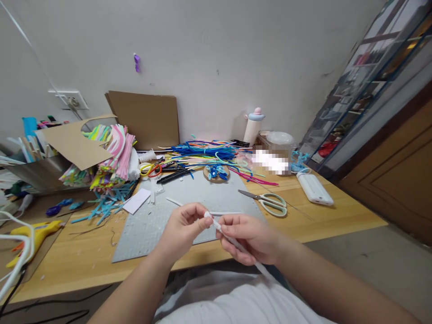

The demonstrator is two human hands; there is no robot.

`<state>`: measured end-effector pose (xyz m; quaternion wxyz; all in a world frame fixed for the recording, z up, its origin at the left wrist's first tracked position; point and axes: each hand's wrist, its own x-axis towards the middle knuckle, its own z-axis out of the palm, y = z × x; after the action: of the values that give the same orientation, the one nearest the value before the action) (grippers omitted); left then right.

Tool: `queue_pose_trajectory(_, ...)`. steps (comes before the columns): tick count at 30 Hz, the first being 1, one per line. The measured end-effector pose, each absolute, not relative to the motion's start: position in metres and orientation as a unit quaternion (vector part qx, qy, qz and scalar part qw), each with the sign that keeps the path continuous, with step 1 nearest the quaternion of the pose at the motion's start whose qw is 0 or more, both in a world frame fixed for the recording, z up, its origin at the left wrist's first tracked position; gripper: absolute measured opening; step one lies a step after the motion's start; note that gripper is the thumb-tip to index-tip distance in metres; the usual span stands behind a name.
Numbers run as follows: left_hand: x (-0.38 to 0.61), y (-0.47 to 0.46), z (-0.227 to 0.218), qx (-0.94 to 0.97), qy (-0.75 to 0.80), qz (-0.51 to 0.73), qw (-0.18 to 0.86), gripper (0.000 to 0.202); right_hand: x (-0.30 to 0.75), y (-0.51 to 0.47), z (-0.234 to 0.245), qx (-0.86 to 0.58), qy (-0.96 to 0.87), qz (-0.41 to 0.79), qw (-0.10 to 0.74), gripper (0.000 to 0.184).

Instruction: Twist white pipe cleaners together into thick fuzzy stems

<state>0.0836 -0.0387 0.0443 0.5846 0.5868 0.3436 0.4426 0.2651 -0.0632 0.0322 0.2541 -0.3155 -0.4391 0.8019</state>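
Both hands meet above the near edge of a grey cutting mat (148, 234). A white pipe cleaner (240, 246) runs between them, its tip bent or coiled near the fingertips. My left hand (185, 229) pinches that tip between thumb and fingers. Further along, my right hand (246, 236) is closed around the same strip, whose tail hangs down toward my lap. Another thin white strip (229, 213) lies on the mat just behind my hands. Scissors (270, 201) with pale green handles rest to the right of my right hand.
A yellow glue gun (37, 236) and white cables lie at the left. Bundles of coloured pipe cleaners (114, 157) stand behind, with more blue ones (202, 150) by the wall. A round piece with blue shapes (216, 172), a bottle (254, 126) and a white power bank (314, 189) are also on the table.
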Motion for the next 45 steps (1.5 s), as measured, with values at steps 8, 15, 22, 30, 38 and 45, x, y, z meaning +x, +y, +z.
queue_pose_trajectory(8,0.088,-0.039,0.046,0.533,0.395,0.492,0.564,0.020,0.255,-0.075,0.038,-0.464,-0.673,0.396,0.417,0.022)
queue_pose_trajectory(15,0.083,-0.042,0.047,0.612,0.270,0.492,0.557,0.007,0.268,-0.059,0.039,-0.205,-0.353,0.888,0.212,0.024)
queue_pose_trajectory(22,0.087,-0.037,0.044,0.536,0.344,0.493,0.592,0.019,0.260,-0.061,0.032,-0.351,-0.482,0.740,0.312,0.027)
queue_pose_trajectory(30,0.089,-0.035,0.041,0.516,0.383,0.519,0.563,0.014,0.257,-0.073,0.043,-0.467,-0.686,0.374,0.414,0.021)
queue_pose_trajectory(38,0.083,-0.041,0.046,0.585,0.306,0.493,0.566,0.006,0.273,-0.055,0.033,-0.177,-0.336,0.906,0.187,0.026)
queue_pose_trajectory(45,0.089,-0.036,0.041,0.512,0.365,0.496,0.599,0.020,0.261,-0.060,0.029,-0.356,-0.501,0.723,0.316,0.024)
